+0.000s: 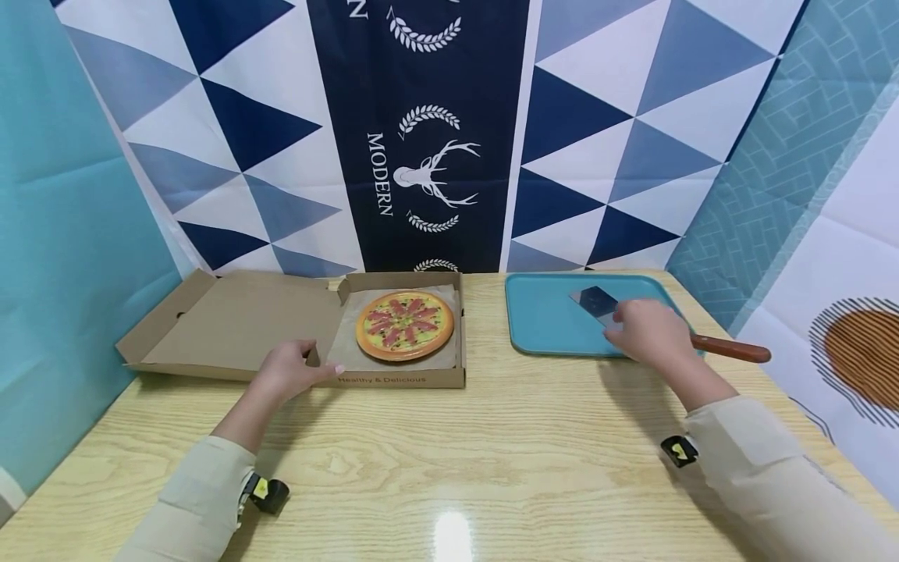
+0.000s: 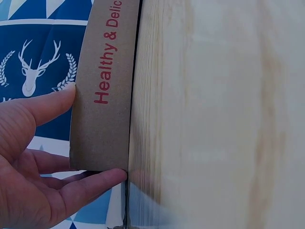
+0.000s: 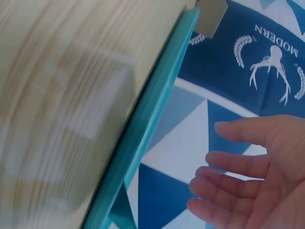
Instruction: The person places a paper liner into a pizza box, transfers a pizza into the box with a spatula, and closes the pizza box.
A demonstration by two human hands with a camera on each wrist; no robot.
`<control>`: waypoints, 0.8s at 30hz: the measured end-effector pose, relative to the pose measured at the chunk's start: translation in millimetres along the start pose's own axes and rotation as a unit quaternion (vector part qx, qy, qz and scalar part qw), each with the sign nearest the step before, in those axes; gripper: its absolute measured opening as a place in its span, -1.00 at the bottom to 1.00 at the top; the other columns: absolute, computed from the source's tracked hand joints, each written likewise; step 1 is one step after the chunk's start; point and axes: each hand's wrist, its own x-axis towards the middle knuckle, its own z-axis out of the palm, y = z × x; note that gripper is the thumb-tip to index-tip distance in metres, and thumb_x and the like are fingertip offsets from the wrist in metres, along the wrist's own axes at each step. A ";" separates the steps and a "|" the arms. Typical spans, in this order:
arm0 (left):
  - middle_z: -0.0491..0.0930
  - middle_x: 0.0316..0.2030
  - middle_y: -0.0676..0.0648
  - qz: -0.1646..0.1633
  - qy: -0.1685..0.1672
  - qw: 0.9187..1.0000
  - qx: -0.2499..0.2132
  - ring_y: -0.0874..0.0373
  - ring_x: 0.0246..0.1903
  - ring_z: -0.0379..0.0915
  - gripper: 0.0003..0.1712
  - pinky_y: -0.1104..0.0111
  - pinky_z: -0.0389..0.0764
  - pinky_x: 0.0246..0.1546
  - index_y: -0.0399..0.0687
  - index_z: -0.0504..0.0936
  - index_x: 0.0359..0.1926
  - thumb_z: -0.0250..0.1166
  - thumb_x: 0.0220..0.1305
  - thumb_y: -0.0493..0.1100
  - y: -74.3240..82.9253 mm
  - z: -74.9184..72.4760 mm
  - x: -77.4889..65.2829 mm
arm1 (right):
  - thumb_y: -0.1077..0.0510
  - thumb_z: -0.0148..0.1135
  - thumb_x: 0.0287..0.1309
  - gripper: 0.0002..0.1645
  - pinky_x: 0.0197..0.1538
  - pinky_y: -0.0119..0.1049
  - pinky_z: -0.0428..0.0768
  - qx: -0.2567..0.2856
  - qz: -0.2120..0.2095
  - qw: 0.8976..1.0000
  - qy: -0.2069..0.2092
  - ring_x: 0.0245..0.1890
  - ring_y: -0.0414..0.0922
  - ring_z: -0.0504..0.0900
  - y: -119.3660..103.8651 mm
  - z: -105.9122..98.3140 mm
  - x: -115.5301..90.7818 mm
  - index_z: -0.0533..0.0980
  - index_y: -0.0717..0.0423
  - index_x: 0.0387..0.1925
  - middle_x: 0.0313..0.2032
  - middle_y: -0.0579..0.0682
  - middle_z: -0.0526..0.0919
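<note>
Left hand point(image 1: 289, 370): digits spread and mostly straight at the front-left corner of an open brown cardboard pizza box point(image 1: 414, 381), thumb tip on the top edge of the front wall, another fingertip by the wall's end. Right hand point(image 1: 652, 334): fingers loosely bent, slightly apart, thumb separate, over a metal-bladed spatula with a reddish-brown handle point(image 1: 733, 349); contact between hand and spatula cannot be told. Spatula lies at a slant above a rectangular teal tray point(image 1: 551, 316), blade over the tray's interior, handle projecting past its right rim. Box: shallow, square, red lettering reading "Healthy & Delicious" along the front wall; brown cardboard lid point(image 1: 242, 320) folded out to the left. Inside, on a pale paper liner point(image 1: 361, 300), sits a round pizza point(image 1: 405, 326): orange-tan raised rim, yellow-green face, reddish strips radiating from the centre, dark specks between. Pizza stands clear of the left hand. Box and tray rest well apart on a pale wood-grain table point(image 1: 393, 453), against a blue-and-white geometric cloth backdrop point(image 1: 421, 176). Count: hands, 2; box, 1; lid, 1; liner, 1; pizza, 1; tray, 1; spatula, 1.
</note>
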 end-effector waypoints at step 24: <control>0.13 0.34 -0.51 0.001 -0.005 1.000 0.000 -0.40 0.34 0.02 -0.02 -0.14 0.23 0.28 -0.52 0.13 0.39 0.34 0.26 0.08 -0.9 -0.2 0.6 | 0.13 0.32 0.17 -0.80 -0.22 -0.11 0.58 0.187 -0.069 0.977 -0.070 -0.35 -0.05 0.57 -86.7 45.6 38.4 0.62 0.23 -0.32 -0.37 0.04 0.65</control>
